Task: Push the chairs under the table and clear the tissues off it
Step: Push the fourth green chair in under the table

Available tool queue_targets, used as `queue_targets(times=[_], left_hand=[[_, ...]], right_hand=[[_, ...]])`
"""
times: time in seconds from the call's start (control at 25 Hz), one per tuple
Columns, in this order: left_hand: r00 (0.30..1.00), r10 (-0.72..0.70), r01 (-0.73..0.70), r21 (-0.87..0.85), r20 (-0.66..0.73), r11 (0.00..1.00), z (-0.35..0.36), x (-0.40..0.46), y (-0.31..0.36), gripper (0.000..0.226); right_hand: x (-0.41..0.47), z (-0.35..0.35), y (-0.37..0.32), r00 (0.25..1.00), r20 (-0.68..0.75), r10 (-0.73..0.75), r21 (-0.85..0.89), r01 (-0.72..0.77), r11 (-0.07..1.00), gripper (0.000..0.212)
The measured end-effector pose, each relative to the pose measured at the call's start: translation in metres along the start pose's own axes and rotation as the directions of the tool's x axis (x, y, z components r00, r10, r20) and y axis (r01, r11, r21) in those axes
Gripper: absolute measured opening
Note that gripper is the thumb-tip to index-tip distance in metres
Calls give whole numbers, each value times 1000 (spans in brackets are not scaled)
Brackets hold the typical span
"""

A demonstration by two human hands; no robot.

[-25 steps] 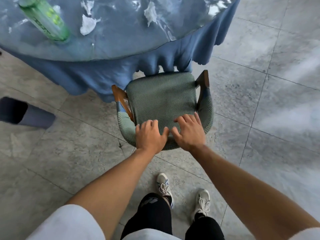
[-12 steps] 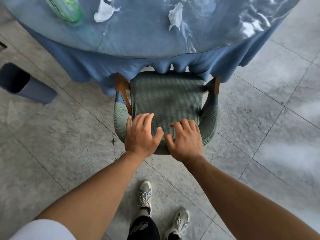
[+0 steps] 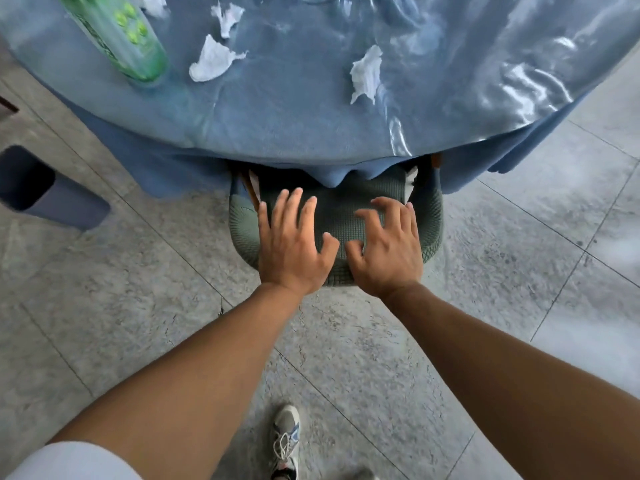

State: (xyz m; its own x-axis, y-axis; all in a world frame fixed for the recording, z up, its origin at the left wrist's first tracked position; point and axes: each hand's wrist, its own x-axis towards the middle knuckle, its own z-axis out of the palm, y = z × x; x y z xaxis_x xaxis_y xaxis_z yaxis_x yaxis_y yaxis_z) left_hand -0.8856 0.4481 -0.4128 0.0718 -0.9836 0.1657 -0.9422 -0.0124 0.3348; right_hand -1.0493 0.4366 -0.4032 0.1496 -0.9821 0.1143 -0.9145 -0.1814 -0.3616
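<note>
Since the previous frame the green-covered chair (image 3: 334,216) has gone further in, front of seat now under the blue tablecloth (image 3: 311,133); fingers have straightened; left hand (image 3: 292,244) and right hand (image 3: 386,251) spread flat over the backrest, gripping nothing; beyond, crumpled tissues (image 3: 213,60) lie on the table beside a green bottle (image 3: 121,32).

Reaching forward with both bare arms, wrists close together. Spreading the left hand (image 3: 292,247) flat, fingers (image 3: 290,206) straight, thumb angling toward the right hand (image 3: 388,251). Splaying the right fingers (image 3: 386,206), slightly bent, pointing ahead, holding nothing.
</note>
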Motion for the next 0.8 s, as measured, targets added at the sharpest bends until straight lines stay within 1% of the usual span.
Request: queue_targets(times=[0.08, 0.28, 0.56, 0.68, 0.8], left_hand=[[1000, 13, -12, 7, -27, 1000, 2, 22, -3, 68], [981, 153, -147, 53, -119, 988, 10, 68, -19, 67], [963, 211, -200, 77, -169, 977, 15, 117, -32, 63], [959, 217, -204, 89, -182, 975, 18, 134, -39, 62], [956, 229, -213, 106, -182, 971, 19, 145, -41, 61]], right_hand=[[22, 4, 0, 1000, -27, -3, -12, 3, 1000, 45], [67, 13, -6, 991, -130, -9, 20, 11, 1000, 50], [112, 24, -9, 969, -230, -96, 16, 102, 995, 47], [127, 28, -12, 967, -238, -92, 12, 98, 995, 47], [136, 33, -11, 963, -243, -118, -5, 121, 993, 44]])
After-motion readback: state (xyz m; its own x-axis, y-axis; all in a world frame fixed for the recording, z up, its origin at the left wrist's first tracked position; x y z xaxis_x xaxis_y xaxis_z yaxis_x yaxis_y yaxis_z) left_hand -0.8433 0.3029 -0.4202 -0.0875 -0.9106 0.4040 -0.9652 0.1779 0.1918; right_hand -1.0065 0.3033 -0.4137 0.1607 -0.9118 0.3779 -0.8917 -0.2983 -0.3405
